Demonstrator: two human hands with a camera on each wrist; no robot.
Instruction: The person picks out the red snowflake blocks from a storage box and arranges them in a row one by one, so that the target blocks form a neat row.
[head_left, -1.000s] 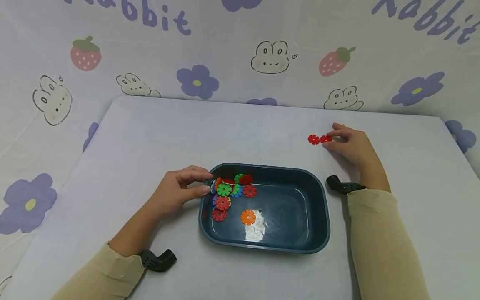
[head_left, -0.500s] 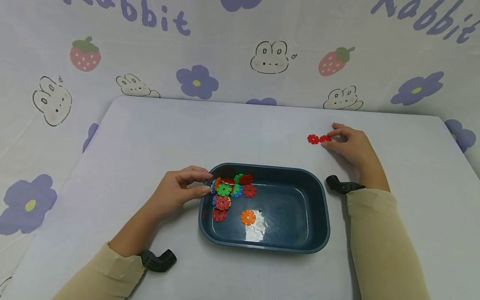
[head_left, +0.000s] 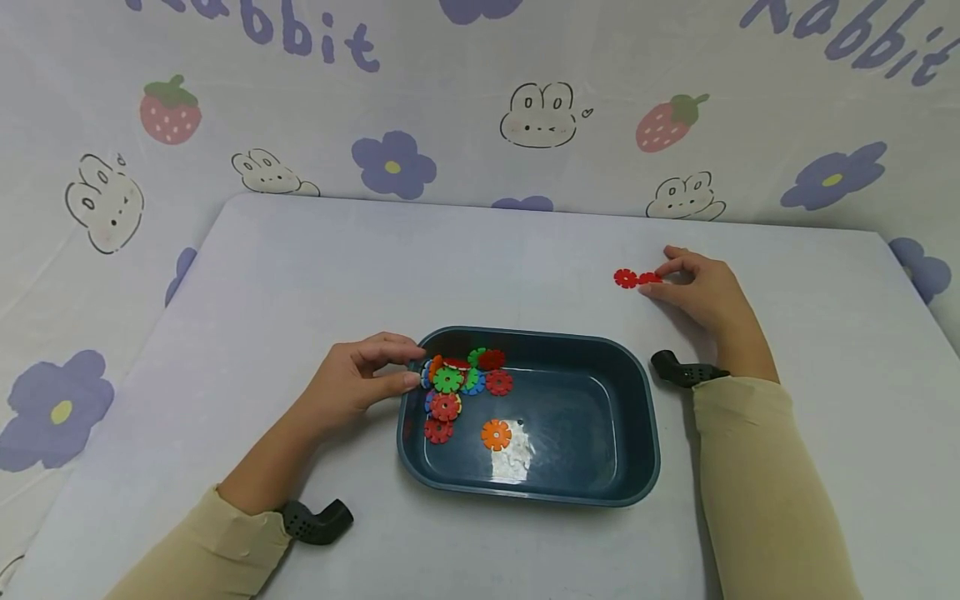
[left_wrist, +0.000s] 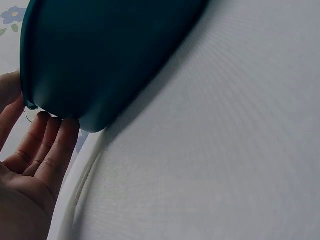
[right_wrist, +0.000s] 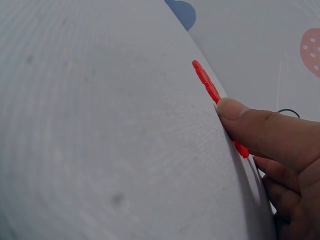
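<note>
Early in the work, I judge, going by how few pieces are outside the basin. Two red discs lie out beyond its far right corner, over the far right of the surface: the free red disc and the pinched red disc, edge against edge. From the head view I take them as slotted together; in the right wrist view they line up almost edge-on, but my thumb hides the joint, so I can't confirm it. Nor can I tell whether the pair touches the surface or hangs just clear. State of the hands: the right hand pinches the nearer disc between thumb and fingertips; the left hand grips the basin's far left corner, thumb and fingers about the rim. That pair is all I can count as done. Unused, as I read it: the heap of discs crowded at the basin's left end, red, green and blue among them, several overlapping so no sure count, plus an orange disc lying apart on the basin floor, nearer me.
</note>
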